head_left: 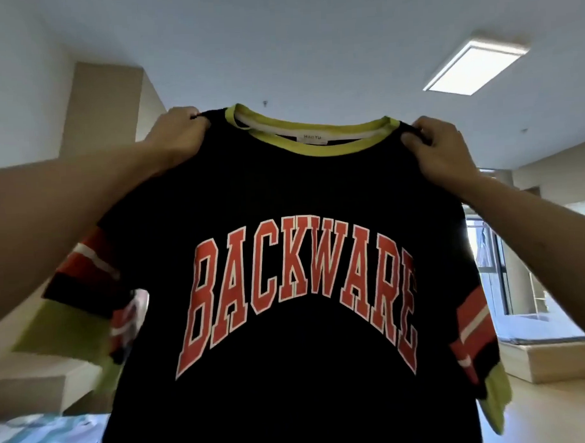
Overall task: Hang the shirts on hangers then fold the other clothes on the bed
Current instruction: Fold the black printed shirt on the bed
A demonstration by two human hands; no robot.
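Note:
A black T-shirt with a lime-green collar, red "BACKWARE" lettering and red, white and lime sleeve bands hangs spread out in front of me, raised high. My left hand pinches its left shoulder seam beside the collar. My right hand pinches the right shoulder seam. The shirt's front faces me and its hem runs out of the bottom of the view. No hanger is in sight.
A corner of the bed with blue patterned bedding shows at the bottom left. Behind are a beige wardrobe, a ceiling light, and a window with a low platform at the right.

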